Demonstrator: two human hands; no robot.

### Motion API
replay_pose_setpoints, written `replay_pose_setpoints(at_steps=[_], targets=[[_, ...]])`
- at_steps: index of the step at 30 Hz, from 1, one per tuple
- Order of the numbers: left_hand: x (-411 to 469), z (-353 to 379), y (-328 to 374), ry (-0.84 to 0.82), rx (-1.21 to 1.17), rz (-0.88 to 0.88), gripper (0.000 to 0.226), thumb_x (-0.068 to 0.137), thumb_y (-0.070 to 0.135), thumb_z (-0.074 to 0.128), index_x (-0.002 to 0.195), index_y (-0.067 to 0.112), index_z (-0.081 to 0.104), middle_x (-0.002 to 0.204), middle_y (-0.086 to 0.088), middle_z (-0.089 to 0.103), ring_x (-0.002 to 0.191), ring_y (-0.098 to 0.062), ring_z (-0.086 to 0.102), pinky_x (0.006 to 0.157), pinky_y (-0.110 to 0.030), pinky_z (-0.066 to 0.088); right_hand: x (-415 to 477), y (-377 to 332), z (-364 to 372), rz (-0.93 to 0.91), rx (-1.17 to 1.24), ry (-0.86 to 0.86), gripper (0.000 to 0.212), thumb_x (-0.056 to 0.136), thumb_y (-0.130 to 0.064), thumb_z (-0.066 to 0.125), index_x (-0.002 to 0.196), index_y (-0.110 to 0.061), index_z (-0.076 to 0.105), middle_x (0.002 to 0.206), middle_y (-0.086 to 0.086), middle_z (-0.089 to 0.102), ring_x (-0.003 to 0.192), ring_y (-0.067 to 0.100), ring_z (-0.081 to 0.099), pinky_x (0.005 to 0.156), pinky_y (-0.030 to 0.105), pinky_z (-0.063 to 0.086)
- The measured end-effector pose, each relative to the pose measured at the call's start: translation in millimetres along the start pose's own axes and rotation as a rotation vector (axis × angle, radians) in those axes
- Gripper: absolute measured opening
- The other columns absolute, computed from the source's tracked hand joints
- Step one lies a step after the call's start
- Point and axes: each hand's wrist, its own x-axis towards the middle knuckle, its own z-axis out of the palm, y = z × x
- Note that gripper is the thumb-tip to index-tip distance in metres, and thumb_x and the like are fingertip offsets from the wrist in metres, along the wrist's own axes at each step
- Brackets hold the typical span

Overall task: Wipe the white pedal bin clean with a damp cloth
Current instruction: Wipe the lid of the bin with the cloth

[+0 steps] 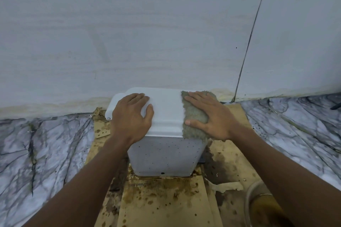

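While backed against the far wall (129,33), on stained cardboard (166,201): bin (166,153), dark specks down the near side. Left hand (129,118) flat on lid (166,105), fingers relaxed. Right hand (212,118) flat too, pressing cloth (193,110) onto the right edge.

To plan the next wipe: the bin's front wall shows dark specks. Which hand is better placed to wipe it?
Right. The right hand lies flat on the cloth, which hangs over the front edge of the lid; the left hand rests bare on it, steadying the bin.
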Motion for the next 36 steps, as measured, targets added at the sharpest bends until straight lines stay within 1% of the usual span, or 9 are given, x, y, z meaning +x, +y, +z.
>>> replay_pose_setpoints(at_steps=[4, 7, 13, 16, 21, 26, 31, 34, 36], targets=[[-2.0, -2.8, -0.7, 0.012, -0.002, -0.003, 0.041, 0.093, 0.035, 0.052, 0.116, 0.01, 0.075, 0.123, -0.007, 0.071, 0.121, -0.026, 0.061, 0.106, -0.041, 0.043, -7.7, -26.9, 18.8, 0.086, -0.14, 0.114, 0.087, 0.088, -0.082, 0.013, 0.16, -0.033, 0.014, 0.168, -0.01, 0.008, 0.156, 0.011, 0.001, 0.128, 0.044, 0.0], [-3.1, -5.4, -2.6, -0.007, -0.005, 0.01, 0.04, 0.093, 0.034, 0.053, 0.116, 0.009, 0.074, 0.122, -0.008, 0.071, 0.12, -0.027, 0.061, 0.105, -0.043, 0.043, -8.6, -47.7, 31.4, -0.03, -0.24, 0.1, 0.084, 0.094, -0.076, 0.023, 0.161, -0.028, 0.009, 0.169, -0.006, 0.002, 0.157, 0.017, -0.002, 0.127, 0.043, -0.005], [-4.6, -7.4, -0.9, 0.002, -0.077, 0.017, 0.036, 0.093, 0.03, 0.053, 0.111, 0.005, 0.072, 0.112, -0.006, 0.073, 0.112, -0.025, 0.059, 0.092, -0.041, 0.049, 5.5, -33.6, 7.1, -0.097, -0.177, -0.043, 0.085, 0.089, -0.08, 0.037, 0.159, -0.04, 0.009, 0.168, -0.017, 0.003, 0.149, -0.002, -0.007, 0.119, 0.028, -0.013], [-5.6, -6.9, 0.6, 0.041, -0.085, 0.032, 0.032, 0.093, 0.029, 0.052, 0.105, 0.007, 0.072, 0.107, -0.003, 0.072, 0.107, -0.024, 0.058, 0.087, -0.042, 0.051, 8.8, -20.8, -7.6, 0.021, -0.092, -0.069, 0.091, 0.081, -0.086, 0.038, 0.158, -0.044, 0.012, 0.166, -0.021, 0.005, 0.15, -0.004, -0.003, 0.123, 0.032, -0.006], [2.0, -16.8, 1.8, 0.001, 0.039, 0.086, 0.028, 0.087, 0.027, 0.056, 0.096, 0.006, 0.072, 0.09, -0.005, 0.072, 0.095, -0.033, 0.059, 0.084, -0.045, 0.043, 4.5, -25.6, 8.6, 0.021, -0.172, -0.02, 0.095, 0.082, -0.09, 0.022, 0.16, -0.038, 0.006, 0.168, -0.014, 0.0, 0.155, 0.006, -0.005, 0.127, 0.04, -0.004], [30.6, -27.6, 4.3, -0.126, 0.01, 0.011, 0.03, 0.093, 0.025, 0.061, 0.118, 0.01, 0.069, 0.104, -0.006, 0.07, 0.107, -0.027, 0.055, 0.088, -0.039, 0.044, 3.9, -30.8, 9.9, 0.029, -0.204, -0.023, 0.093, 0.086, -0.086, 0.022, 0.161, -0.034, 0.001, 0.169, -0.011, -0.004, 0.155, 0.009, -0.009, 0.127, 0.043, -0.003], [26.0, -12.5, -6.7, -0.115, -0.014, 0.029, 0.037, 0.085, 0.032, 0.049, 0.101, 0.008, 0.073, 0.095, -0.006, 0.067, 0.094, -0.029, 0.056, 0.084, -0.043, 0.047, 3.0, -53.8, 22.0, -0.096, -0.285, -0.061, 0.088, 0.094, -0.076, 0.025, 0.161, -0.028, -0.004, 0.169, -0.007, -0.01, 0.155, 0.013, -0.015, 0.126, 0.041, -0.011], [21.0, -4.9, -9.6, -0.077, -0.06, 0.018, 0.04, 0.089, 0.032, 0.047, 0.105, 0.007, 0.073, 0.103, -0.008, 0.067, 0.101, -0.029, 0.056, 0.09, -0.045, 0.046, 16.0, -41.9, 7.6, -0.144, -0.207, -0.118, 0.088, 0.092, -0.076, 0.039, 0.161, -0.035, 0.002, 0.169, -0.011, -0.003, 0.155, 0.008, -0.009, 0.123, 0.034, -0.013], [13.8, -0.6, -5.3, -0.051, -0.072, 0.037, 0.044, 0.092, 0.035, 0.043, 0.109, 0.007, 0.073, 0.107, -0.007, 0.066, 0.104, -0.027, 0.054, 0.091, -0.045, 0.047, 23.5, -26.7, -7.8, -0.073, -0.102, -0.161, 0.089, 0.087, -0.078, 0.045, 0.159, -0.042, 0.007, 0.168, -0.017, 0.003, 0.154, 0.005, -0.003, 0.124, 0.035, -0.007]])
